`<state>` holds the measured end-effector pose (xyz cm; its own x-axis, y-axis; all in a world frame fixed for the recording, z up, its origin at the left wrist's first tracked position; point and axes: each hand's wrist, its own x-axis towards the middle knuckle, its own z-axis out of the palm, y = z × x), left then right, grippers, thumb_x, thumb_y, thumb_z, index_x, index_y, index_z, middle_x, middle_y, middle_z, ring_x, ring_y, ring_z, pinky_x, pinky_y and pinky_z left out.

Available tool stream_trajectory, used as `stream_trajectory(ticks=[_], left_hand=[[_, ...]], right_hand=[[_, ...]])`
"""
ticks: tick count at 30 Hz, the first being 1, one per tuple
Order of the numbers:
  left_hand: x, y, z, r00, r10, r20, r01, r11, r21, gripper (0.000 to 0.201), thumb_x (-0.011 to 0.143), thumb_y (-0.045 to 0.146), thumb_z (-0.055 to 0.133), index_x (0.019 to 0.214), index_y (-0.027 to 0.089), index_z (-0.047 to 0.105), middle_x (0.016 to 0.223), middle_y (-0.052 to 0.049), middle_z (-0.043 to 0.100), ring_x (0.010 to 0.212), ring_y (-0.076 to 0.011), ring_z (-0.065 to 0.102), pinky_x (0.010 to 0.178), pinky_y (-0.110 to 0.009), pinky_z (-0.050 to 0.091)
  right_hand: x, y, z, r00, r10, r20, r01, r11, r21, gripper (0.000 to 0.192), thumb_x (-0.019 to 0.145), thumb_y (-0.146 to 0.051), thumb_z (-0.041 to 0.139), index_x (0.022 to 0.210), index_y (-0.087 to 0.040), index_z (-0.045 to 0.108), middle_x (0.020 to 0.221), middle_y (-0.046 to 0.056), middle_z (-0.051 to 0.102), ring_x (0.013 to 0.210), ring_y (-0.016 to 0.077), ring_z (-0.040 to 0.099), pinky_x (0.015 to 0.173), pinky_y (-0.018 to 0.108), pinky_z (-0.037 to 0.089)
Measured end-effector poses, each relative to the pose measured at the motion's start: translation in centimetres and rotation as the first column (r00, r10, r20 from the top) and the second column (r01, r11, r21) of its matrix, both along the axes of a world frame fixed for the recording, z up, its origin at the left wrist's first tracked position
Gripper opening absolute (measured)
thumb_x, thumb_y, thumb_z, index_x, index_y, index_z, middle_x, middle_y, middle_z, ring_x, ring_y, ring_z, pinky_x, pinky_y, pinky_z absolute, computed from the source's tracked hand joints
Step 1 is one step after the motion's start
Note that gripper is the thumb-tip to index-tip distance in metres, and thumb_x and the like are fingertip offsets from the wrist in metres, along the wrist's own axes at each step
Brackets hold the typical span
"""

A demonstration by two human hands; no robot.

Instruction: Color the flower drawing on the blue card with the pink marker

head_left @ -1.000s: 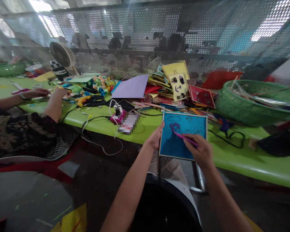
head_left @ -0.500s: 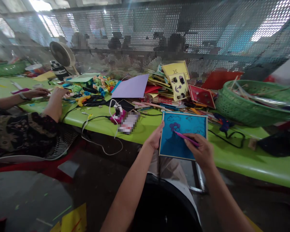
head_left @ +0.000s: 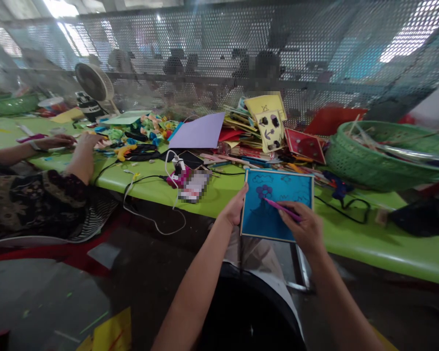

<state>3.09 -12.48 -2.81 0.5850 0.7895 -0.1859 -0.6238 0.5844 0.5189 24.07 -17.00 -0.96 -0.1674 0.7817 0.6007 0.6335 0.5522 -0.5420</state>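
Note:
A blue board with a pale wooden edge is tilted up toward me at the table's front edge. Drawn on it are a purple flower, a cloud and some other dark outlines. My left hand grips the board by its left side, with part of the fingers hidden behind it. In my right hand is a pink-purple marker, its tip on or just over the board below the flower. That hand's fingers are closed around the marker near the board's right side.
A green table carries a phone, a power strip with cables, a purple sheet, stacked cards and pencils. A green basket stands right. At left, another person's hands work near a fan.
Almost nothing differs. The marker and my right hand have shifted very slightly at the flower's base; the board and my left hand stay in place.

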Motion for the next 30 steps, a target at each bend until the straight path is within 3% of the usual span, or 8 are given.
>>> stream_trajectory(ticks=[21,30], left_hand=[[0.12,-0.1,0.22,0.999,-0.012,0.039,0.013,1.0,-0.019,0.068,0.102,0.063,0.035,0.139,0.013,0.064,0.111,-0.016,0.079,0.098,-0.0298,0.077,0.103,-0.05,0.054],[0.04,-0.19,0.4,1.0,-0.02,0.009,0.02,0.999,-0.032,0.07,0.103,0.063,0.03,0.135,0.014,0.066,0.106,-0.016,0.08,0.091,-0.0288,0.078,0.099,-0.051,0.057]], right_hand=[[-0.27,0.18,0.14,0.999,-0.028,-0.023,0.028,1.0,0.004,0.019,0.093,-0.035,0.064,0.103,-0.024,0.076,0.095,0.006,0.078,0.084,0.0242,0.072,0.077,0.037,0.056],[-0.21,0.01,0.12,1.0,-0.022,-0.022,0.022,1.0,0.003,0.019,0.093,-0.035,0.065,0.102,-0.023,0.076,0.093,0.006,0.078,0.083,0.024,0.072,0.076,0.037,0.055]])
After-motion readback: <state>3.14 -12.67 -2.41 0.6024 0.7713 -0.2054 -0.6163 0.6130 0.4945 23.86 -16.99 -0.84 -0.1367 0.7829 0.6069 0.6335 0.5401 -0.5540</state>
